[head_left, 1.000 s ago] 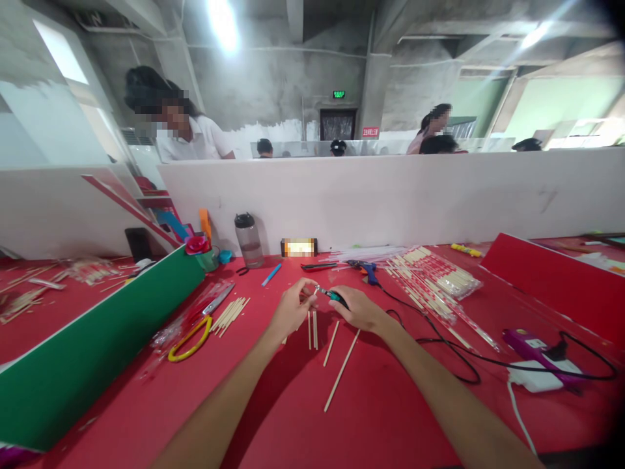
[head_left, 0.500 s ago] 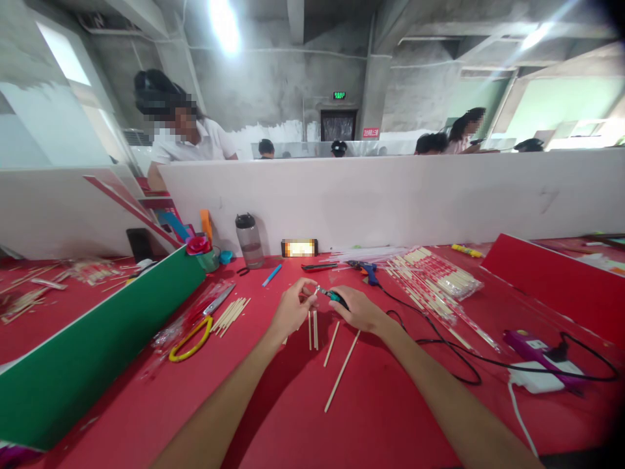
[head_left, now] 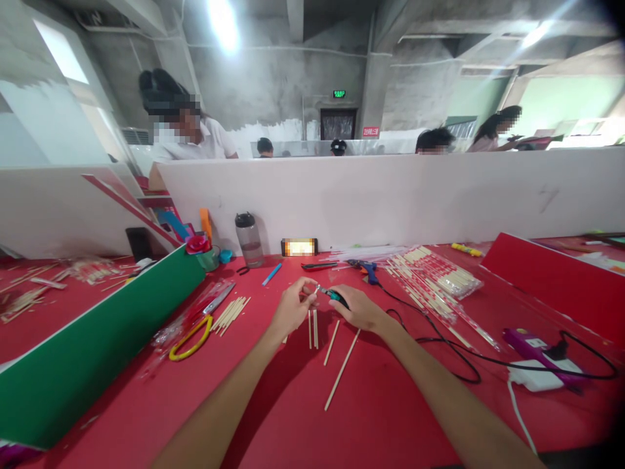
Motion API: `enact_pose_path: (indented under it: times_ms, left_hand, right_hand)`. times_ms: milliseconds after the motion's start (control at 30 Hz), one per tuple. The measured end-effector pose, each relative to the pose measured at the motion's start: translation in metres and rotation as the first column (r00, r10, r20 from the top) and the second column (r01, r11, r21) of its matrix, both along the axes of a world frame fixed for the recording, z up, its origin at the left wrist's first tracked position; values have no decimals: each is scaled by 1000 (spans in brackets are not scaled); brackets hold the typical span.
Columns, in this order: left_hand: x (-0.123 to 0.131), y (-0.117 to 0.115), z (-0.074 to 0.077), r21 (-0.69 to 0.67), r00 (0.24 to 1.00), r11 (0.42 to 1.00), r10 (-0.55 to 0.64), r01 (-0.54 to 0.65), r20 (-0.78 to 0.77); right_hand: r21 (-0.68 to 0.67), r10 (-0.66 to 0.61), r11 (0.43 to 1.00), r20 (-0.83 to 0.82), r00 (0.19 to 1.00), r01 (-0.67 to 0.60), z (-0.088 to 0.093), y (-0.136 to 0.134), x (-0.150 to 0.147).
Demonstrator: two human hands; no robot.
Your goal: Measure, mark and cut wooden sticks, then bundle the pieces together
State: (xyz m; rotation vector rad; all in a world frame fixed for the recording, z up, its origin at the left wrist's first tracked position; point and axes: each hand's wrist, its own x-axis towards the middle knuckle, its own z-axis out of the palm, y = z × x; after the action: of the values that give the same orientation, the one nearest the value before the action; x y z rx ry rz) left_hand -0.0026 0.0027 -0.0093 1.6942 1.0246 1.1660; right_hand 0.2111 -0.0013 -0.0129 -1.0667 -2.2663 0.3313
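Note:
Pinched in the fingers of my left hand point(head_left: 295, 307) is a small pale stick point(head_left: 316, 290), mostly covered by the fingers. My right hand point(head_left: 362, 309) is wrapped around the teal-and-black handles of a pair of pliers point(head_left: 338, 298). The pliers' metal jaws point left and meet the stick's upper end; whether they are closed on it I cannot make out. Below the hands lie several short wooden sticks point(head_left: 316, 331), another stick point(head_left: 331, 343) at a slant and a longer stick point(head_left: 342, 371).
Left are a pile of cut sticks point(head_left: 231, 315), yellow-handled scissors point(head_left: 190, 343) and a green board point(head_left: 107, 345). Behind stand a water bottle point(head_left: 249, 242) and a phone point(head_left: 299, 247). Right are a blue glue gun point(head_left: 370, 273) with its cable, packed sticks point(head_left: 439, 277) and a power strip point(head_left: 541, 358). People sit beyond the white partition point(head_left: 390, 202).
My hands, the stick and the pliers look almost unmoved. Beyond the partition, a person at the right has shifted further right.

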Motion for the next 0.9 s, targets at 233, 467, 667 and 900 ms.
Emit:
enact_pose_path:
  times_ms: [233, 467, 667, 900]
  left_hand:
    - [-1, 2, -6, 3, 1000, 1000, 18, -18, -23]
    - [1, -2, -2, 43, 996, 998, 53, -50, -70]
    - [1, -4, 2, 49, 994, 998, 53, -49, -93]
    - [2, -7, 5, 83, 987, 994, 81, -70, -138]
  right_hand:
    - [15, 14, 1000, -4, 1000, -14, -2, 1, 0]
    - [32, 7, 999, 13, 1000, -8, -2, 2, 0]
    - [42, 7, 999, 31, 999, -8, -1, 2, 0]
    - [43, 0, 999, 42, 999, -1, -1, 2, -1]
